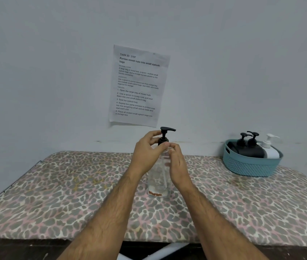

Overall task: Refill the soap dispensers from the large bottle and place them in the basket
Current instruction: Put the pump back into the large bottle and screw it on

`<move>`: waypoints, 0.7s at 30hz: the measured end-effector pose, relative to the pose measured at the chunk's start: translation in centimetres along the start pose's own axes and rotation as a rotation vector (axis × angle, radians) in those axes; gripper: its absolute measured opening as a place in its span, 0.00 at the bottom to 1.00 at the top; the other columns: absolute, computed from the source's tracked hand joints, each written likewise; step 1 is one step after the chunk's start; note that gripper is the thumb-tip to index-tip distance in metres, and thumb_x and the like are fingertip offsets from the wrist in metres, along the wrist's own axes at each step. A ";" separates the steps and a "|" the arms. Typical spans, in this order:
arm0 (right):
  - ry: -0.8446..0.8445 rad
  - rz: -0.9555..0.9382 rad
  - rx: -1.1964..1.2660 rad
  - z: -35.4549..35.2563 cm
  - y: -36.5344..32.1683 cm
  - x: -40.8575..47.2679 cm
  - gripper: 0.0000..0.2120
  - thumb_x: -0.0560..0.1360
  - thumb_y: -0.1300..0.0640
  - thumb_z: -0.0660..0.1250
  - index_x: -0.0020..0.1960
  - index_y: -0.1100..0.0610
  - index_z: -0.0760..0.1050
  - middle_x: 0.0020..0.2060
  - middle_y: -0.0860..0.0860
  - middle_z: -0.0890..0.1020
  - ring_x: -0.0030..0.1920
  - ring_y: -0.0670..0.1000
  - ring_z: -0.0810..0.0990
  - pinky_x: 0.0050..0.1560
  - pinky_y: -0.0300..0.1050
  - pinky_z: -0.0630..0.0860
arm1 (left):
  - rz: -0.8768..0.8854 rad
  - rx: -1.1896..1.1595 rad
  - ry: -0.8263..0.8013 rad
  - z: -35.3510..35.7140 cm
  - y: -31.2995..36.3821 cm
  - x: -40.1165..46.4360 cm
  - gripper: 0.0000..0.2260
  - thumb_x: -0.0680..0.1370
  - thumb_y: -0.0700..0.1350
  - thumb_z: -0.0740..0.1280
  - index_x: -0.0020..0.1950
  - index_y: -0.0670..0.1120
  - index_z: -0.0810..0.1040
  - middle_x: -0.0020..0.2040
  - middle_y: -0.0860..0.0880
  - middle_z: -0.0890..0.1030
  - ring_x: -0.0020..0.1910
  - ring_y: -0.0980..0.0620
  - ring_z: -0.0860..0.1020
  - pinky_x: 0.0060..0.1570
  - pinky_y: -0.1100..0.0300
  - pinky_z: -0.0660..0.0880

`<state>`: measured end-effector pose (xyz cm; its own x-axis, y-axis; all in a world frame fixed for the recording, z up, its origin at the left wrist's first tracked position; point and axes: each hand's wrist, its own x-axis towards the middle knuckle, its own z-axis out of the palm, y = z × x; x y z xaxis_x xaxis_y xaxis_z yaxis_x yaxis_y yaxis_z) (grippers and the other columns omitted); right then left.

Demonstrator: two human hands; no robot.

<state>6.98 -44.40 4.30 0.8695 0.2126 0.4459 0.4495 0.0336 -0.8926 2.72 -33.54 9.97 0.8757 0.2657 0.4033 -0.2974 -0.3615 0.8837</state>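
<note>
**Desk:** What does the head view give you?

**Me:** I see a clear dispenser bottle (158,177) standing upright on the counter (74,194), near the middle, in front of the wall. It has a black pump head (165,135) with the spout pointing right. I can see through the bottle; there is only a thin reddish-brown layer at its bottom.

**Desk:** And the hands?

**Me:** Both are on that bottle. My left hand (147,156) is wrapped around the black collar of the pump, thumb and fingers closed on it. My right hand (177,164) is closed on the bottle's neck and shoulder just below, fingertips meeting the left thumb. So the two hands are together, touching, each clamped on the same dispenser.

**Desk:** Where is the basket?

**Me:** The teal basket (250,167) sits at the far right of the counter, against the wall, well apart from the bottle I hold. In it are two dark dispensers (248,147) with black pumps and a white dispenser (270,150) with a white pump, leaning side by side.

**Desk:** Anything else?

**Me:** A printed sheet (138,85) is stuck on the wall above the bottle. The counter has a leopard-print cover.
</note>
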 end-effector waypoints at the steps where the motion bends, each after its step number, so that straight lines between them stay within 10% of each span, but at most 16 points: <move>1: 0.000 -0.003 0.002 0.0 0.0 0.0 0.14 0.81 0.47 0.48 0.56 0.44 0.71 0.54 0.46 0.80 0.53 0.45 0.79 0.51 0.40 0.75 | 0.015 0.017 -0.016 0.1 0.1 0.0 0.12 0.76 0.46 0.72 0.59 0.52 0.79 0.52 0.56 0.85 0.55 0.62 0.80 0.62 0.58 0.74; 21: -0.004 0.013 -0.018 -0.1 0.1 -0.1 0.13 0.80 0.47 0.48 0.57 0.41 0.71 0.55 0.45 0.80 0.57 0.45 0.79 0.56 0.47 0.76 | 0.014 0.089 0.193 1.1 0.5 0.0 0.17 0.67 0.51 0.80 0.52 0.47 0.85 0.42 0.56 0.85 0.43 0.63 0.82 0.48 0.67 0.78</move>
<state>6.97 -44.48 4.19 0.8743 0.2170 0.4342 0.4422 0.0128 -0.8968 2.96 -34.71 10.16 0.7802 0.4231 0.4608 -0.2663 -0.4418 0.8566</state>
